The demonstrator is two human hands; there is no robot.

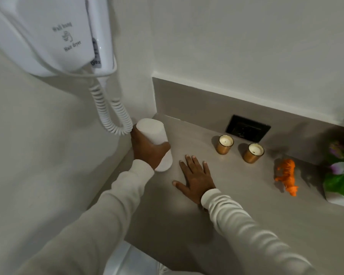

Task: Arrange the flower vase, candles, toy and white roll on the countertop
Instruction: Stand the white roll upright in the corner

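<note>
Nearest: my two cream sleeves, reaching forward over the grey countertop (236, 225). Item, my right hand (195, 179): released, palm down, fingers spread flat on the bare counter, grasping nothing. Item, my left hand (147, 149): wrapped around the white roll (155, 135), gripping it about the middle; the roll stands near the counter's left edge beside the wall, tilted slightly, its lower end at the surface. Item, orange toy (286, 176), an animal figure: on the counter to the right, apart from both hands. Item, flower vase (341, 201): white, at the right frame edge, with green leaves and purple blooms, partly cut off. Further back, two candles (225, 144) (253, 152) in gold-coloured glasses: upright, side by side, unlit. Behind them, a black socket plate (247, 128) in the backsplash. Upper left, a wall-hung hair dryer (54, 34), its coiled cord (111, 116) looping down just beside the roll.
</note>
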